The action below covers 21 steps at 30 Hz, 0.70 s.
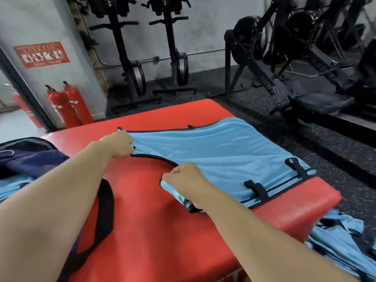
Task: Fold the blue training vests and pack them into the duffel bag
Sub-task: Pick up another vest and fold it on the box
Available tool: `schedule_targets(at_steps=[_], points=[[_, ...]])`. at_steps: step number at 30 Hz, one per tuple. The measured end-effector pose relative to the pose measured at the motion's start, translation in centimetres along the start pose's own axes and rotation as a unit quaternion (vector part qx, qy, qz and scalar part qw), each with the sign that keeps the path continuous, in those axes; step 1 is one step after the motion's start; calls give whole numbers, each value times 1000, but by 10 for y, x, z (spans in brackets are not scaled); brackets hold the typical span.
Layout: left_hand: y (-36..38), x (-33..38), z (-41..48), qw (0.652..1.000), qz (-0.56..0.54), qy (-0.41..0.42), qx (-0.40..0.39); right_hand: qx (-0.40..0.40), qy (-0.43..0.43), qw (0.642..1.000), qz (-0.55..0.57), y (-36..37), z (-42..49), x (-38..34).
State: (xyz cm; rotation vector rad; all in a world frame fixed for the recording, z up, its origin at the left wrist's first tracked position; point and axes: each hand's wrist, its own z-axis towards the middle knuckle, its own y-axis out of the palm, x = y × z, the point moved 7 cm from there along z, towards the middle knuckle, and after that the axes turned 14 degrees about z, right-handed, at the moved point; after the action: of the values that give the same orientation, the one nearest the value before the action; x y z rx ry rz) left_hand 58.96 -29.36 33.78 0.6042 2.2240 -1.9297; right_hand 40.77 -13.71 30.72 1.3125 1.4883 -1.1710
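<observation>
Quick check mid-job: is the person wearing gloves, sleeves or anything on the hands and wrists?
No. The left hand and right hand are bare, with no gloves and no ring, watch or band showing. The left forearm and right forearm are uncovered to the picture's edge, with no sleeve in view.

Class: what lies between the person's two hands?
Head view: the black-trimmed neck edge of the blue vest curves from the left hand to the right hand, over bare red pad.
</observation>
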Motion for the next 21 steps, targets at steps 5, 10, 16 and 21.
schedule_targets(at_steps=[5,10,16,21], points=[[31,-31,4,997,66,-20,-40,-50,64,993,85,48,-3,32],[39,-20,-2,994,95,-29,-49,-110,79,987,90,78,-11,43],[17,38,-24,993,-113,24,-2,-238,30,970,-29,83,-31,34],[19,118,-41,973,-210,93,0,-119,-39,983,-134,1,-3,31]])
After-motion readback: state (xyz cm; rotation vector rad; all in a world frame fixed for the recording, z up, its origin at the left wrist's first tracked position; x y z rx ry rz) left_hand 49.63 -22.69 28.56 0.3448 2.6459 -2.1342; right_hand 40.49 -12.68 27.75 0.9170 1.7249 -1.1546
